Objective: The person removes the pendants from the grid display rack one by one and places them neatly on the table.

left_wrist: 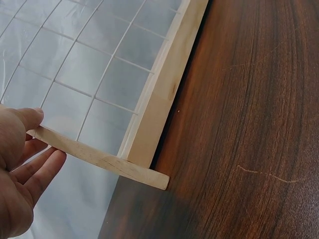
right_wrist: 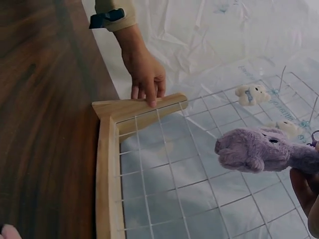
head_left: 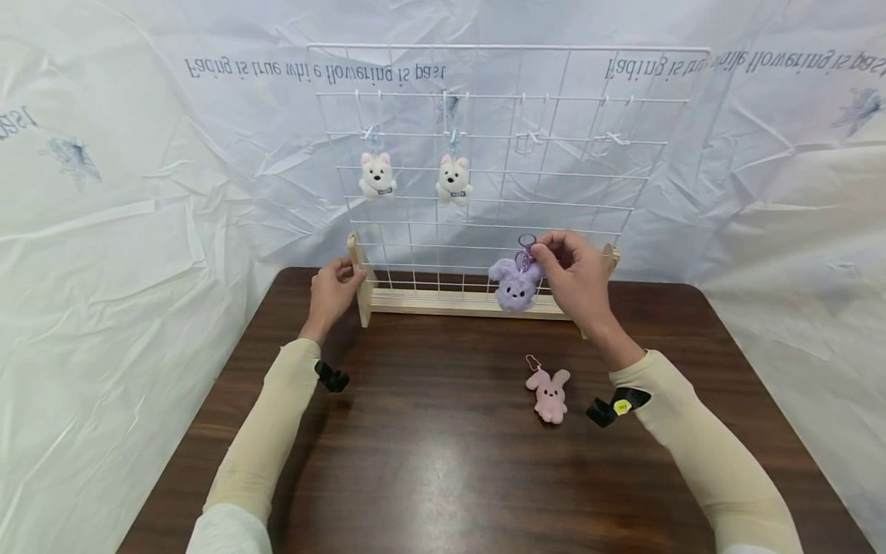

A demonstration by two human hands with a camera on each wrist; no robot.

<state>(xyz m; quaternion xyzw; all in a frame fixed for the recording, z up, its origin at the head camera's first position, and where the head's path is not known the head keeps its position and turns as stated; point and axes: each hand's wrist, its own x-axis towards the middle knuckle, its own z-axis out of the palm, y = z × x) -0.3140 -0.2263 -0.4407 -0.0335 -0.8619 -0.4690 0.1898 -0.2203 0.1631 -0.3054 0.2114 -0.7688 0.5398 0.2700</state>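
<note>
Left hand [head_left: 334, 291]: mine, at the rack's left end; thumb on one side of the wooden end piece [left_wrist: 99, 157], fingers on the other, gripping its upper end.

Right hand [head_left: 580, 278]: mine, thumb and fingers pinching the purple ring [head_left: 527, 235] at the head of the purple plush bunny [head_left: 515, 292].

Purple plush bunny: one, long-eared, dangling from my right fingers before the lower right part of the wire grid [head_left: 508, 47], face towards me. Whether it touches the wires I cannot tell.

Wire grid: one, white, upright in a pale wooden base bar [head_left: 443, 302] near the table's far edge.

White plush dogs: two, hung side by side from the grid, one to the left [head_left: 377, 175], one nearer the middle [head_left: 454, 179].

White hooks: two more on the grid's right half, bare, one [head_left: 529, 142] left of the other [head_left: 607, 139].

Pink plush bunny [head_left: 550, 396]: one, lying face up on the dark wooden table [head_left: 415, 400], near my right wrist, its clasp pointing towards the rack.
</note>
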